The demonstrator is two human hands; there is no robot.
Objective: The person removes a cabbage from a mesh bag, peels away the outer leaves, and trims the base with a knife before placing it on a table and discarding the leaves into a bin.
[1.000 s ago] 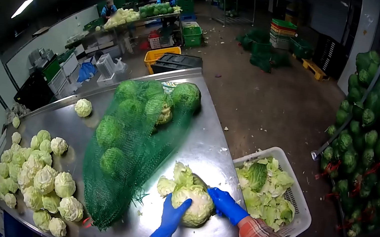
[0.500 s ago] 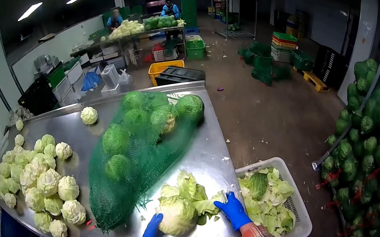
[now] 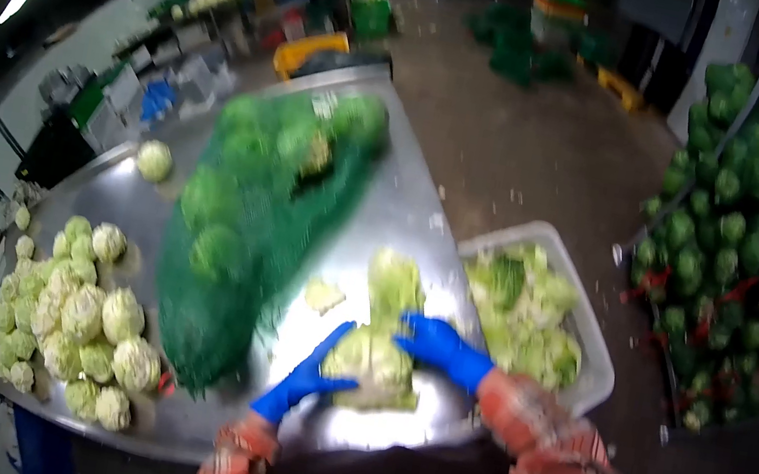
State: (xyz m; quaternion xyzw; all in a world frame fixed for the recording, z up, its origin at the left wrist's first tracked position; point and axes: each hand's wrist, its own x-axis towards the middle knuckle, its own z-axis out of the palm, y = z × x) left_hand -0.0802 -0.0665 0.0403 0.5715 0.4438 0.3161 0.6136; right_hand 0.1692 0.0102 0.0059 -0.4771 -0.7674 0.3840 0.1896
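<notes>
A pale green cabbage (image 3: 371, 370) lies on the metal table (image 3: 402, 165) close to my body. My left hand (image 3: 311, 379), in a blue glove, rests against its left side with thumb and fingers apart. From the right, my right hand (image 3: 442, 346), also gloved in blue, touches the cabbage's upper right edge; its fingertips are blurred. A loose leaf (image 3: 393, 285) stands out beyond the cabbage, and a small leaf piece (image 3: 323, 295) lies to the left of it. The green net bag (image 3: 219, 310) with cabbages is further left.
Trimmed cabbages (image 3: 82, 312) are piled at the table's left, with a single one (image 3: 154, 161) behind. A white crate (image 3: 594, 381) of leaves stands at the right edge. Netted cabbages (image 3: 731, 228) are stacked far right. Two people in blue work at the back.
The view has tilted down. My right hand has moved left from the outer leaf to the cabbage, and my left hand lies further over its side. A small leaf piece now shows separately.
</notes>
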